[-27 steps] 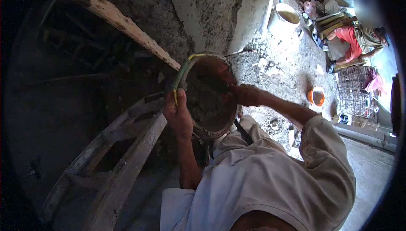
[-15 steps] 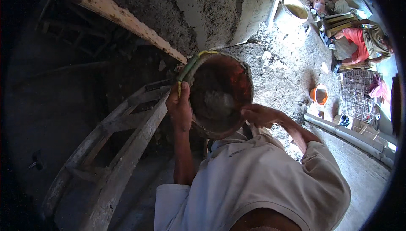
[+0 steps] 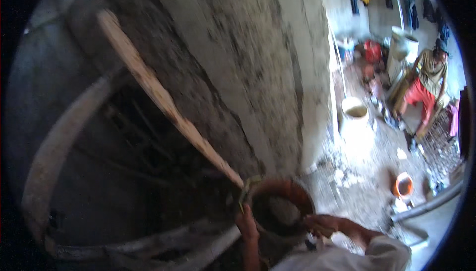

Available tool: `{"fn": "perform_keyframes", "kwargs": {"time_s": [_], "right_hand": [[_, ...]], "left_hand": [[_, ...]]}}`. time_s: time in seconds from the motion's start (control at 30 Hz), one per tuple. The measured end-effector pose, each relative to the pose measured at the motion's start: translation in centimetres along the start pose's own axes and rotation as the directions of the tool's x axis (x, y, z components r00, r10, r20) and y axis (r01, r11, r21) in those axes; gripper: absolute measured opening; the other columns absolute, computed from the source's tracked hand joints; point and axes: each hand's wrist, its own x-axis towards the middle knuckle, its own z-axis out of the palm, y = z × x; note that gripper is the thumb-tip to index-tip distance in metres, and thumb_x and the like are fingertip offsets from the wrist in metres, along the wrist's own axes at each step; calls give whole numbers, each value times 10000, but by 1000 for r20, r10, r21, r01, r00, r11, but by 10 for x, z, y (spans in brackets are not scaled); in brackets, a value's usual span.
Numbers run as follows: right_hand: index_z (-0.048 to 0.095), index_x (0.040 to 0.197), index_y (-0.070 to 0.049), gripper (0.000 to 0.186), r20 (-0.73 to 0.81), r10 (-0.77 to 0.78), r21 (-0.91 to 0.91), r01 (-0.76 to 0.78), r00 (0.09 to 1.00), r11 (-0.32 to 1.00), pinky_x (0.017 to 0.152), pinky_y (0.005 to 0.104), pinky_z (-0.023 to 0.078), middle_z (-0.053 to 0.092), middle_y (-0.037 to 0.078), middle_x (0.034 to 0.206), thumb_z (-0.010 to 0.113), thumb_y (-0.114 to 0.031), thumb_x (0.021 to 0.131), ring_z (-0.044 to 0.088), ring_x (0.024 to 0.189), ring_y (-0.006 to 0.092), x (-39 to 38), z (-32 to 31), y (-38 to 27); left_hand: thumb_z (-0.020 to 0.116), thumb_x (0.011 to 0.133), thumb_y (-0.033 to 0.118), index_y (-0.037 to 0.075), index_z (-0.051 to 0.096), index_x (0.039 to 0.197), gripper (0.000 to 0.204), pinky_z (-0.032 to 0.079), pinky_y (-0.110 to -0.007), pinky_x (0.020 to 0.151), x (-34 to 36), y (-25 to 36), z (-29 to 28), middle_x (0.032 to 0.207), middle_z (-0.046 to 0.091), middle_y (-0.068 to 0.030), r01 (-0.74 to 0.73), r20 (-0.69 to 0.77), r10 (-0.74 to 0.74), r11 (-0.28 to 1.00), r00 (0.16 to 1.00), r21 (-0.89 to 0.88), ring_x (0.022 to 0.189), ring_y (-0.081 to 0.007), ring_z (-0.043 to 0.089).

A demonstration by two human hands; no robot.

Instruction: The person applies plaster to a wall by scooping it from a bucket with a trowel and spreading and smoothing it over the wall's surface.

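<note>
Low in the view, a reddish round pan [image 3: 280,206] with grey mortar in it is gripped at its near-left rim by the left hand [image 3: 246,223], fingers closed beside a green-yellow strip on the rim, while the right hand [image 3: 321,223] is laid against its right edge; how far those fingers are curled cannot be told through the blur. Just beyond the pan, a pale wooden plank [image 3: 163,100] is leaned against a rough plastered column [image 3: 238,62]. Farther off on the rubble-strewn ground, an orange bowl [image 3: 403,185] and a white bucket [image 3: 355,121] are seen, and another person [image 3: 425,85] is bent over.
</note>
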Motion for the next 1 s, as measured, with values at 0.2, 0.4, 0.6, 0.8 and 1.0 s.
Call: {"fn": "perform_keyframes", "kwargs": {"time_s": [0.2, 0.4, 0.6, 0.8, 1.0], "right_hand": [[492, 1220, -59, 337, 164, -530, 201, 498, 832, 844, 448, 263, 400, 538, 56, 733, 461, -236, 934, 482, 535, 141, -76, 50, -116], [438, 1296, -96, 351, 151, -715, -496, 678, 683, 543, 548, 242, 438, 520, -8, 781, 481, -159, 954, 524, 666, 101, -142, 136, -237], [534, 1172, -89, 263, -121, -899, -816, 473, 422, 332, 546, 226, 428, 551, -25, 796, 596, -108, 917, 502, 638, 43, -84, 83, -217], [542, 1172, -66, 281, -428, -841, -813, 265, 330, 518, 667, 323, 498, 612, 77, 878, 585, -76, 895, 590, 720, 172, -29, 18, -149], [550, 1179, -86, 317, -624, -674, -733, 1, 396, 680, 692, 336, 501, 629, 100, 969, 599, -55, 866, 606, 727, 204, -44, -60, -17]], "left_hand": [[602, 911, 308, -18, 628, 961, 330, 424, -359, 655, 2, 23, 0, 773, 567, -54, 74, -133, -42, 965, 990, 251, 698, -167, 481], [575, 925, 349, -4, 604, 992, 361, 429, -362, 761, 24, 32, -7, 919, 590, -85, -81, -24, 79, 994, 997, -77, 819, -216, 543], [602, 903, 416, -45, 635, 1060, 489, 440, -335, 790, 75, 85, -25, 991, 620, -106, 125, -5, -128, 973, 992, -195, 887, -194, 566], [619, 872, 491, -81, 560, 1183, 654, 429, -406, 898, 82, 24, 6, 1200, 538, -220, 252, -20, -258, 955, 966, -159, 1035, -312, 550], [626, 880, 462, -75, 586, 1168, 611, 430, -382, 886, 79, -63, 9, 1129, 584, -172, 284, -21, -288, 953, 958, -102, 1009, -257, 558]]}}
